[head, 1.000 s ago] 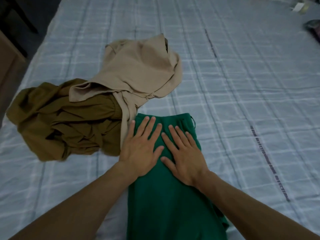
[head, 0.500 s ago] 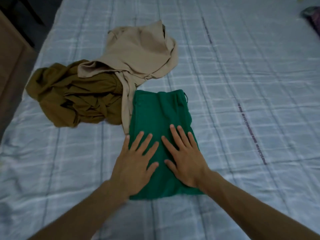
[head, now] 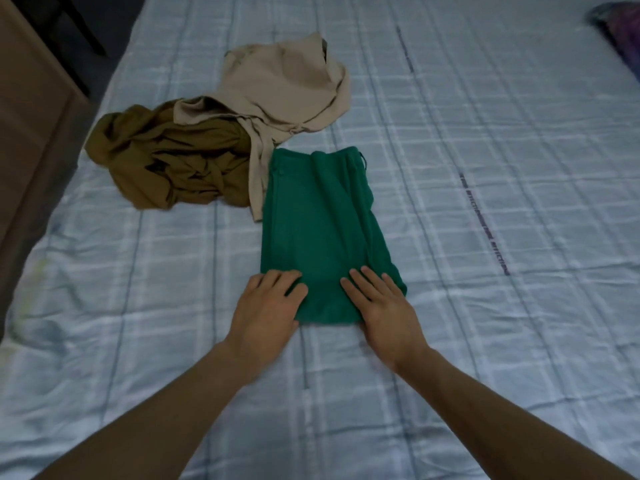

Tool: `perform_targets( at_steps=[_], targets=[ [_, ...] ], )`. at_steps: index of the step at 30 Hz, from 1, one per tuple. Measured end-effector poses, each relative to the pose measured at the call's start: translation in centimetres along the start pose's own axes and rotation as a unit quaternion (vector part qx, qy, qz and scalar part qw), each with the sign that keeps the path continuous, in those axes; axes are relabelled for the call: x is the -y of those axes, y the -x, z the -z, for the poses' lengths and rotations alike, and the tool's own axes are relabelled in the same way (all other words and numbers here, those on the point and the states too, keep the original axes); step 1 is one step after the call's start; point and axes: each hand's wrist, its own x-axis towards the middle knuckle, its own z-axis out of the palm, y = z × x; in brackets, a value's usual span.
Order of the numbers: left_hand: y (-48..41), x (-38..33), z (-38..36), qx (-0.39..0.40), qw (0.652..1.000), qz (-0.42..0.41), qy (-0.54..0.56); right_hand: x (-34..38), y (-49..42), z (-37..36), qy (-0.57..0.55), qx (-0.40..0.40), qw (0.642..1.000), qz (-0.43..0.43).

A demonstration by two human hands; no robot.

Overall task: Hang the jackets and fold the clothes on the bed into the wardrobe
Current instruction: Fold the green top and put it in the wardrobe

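- Bed (head: 485, 116): covered with a pale blue checked sheet. All the clothing in view is carried on it.
- Green garment (head: 318, 230): found folded into a long, narrow rectangle and laid flat near the middle of the bed. Its waistband end is turned away from the person. Several lengthwise creases are noted along its right half.
- Beige garment (head: 284, 88): left unfolded and crumpled beyond the green garment, to the far left. One strip of it hangs down and touches the green garment's left edge.
- Olive-brown garment (head: 173, 161): left unfolded in a heap to the left of the green garment. It is partly overlapped by the beige garment.
- Left hand (head: 266, 306): placed on the near left corner of the green garment. The fingers (head: 277, 277) are bent down onto the cloth. Because of blur, it cannot be told whether any cloth is pinched.
- Right hand (head: 384, 306): placed on the near right corner of the green garment. Its fingers (head: 367, 277) are held straight and spread, and they are laid flat on the cloth. Nothing is gripped.
- Brown furniture (head: 31, 126): recorded beside the bed at the left edge of the view. Only a plain side panel is seen, so its kind cannot be told.
- Dark item (head: 616, 32): seen on the bed at the far right corner, well apart from the clothing. It is too blurred to identify.
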Motion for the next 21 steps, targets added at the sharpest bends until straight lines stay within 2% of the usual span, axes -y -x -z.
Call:
perform_targets(
  at_steps=[3,7,17,21],
  targets=[
    [0.9,-1.1,0.2,-0.069,0.997,0.016,0.005,0.9,0.3,0.5,-0.015,-0.068,0.997,-0.032],
    [4.1,-2.4,0.9,-0.123,0.992,0.009,0.015,2.2,2.6,2.5,-0.041,-0.077,0.995,-0.042],
    [16.2,-10.5,2.1,-0.052,0.997,-0.005,0.052,7.1,16.8,5.3,-0.096,-0.012,0.994,-0.049],
    [16.3,-10.9,2.8,-0.101,0.993,-0.019,0.063,6.9,17.8,6.6,-0.112,-0.015,0.992,-0.05]
  ],
)
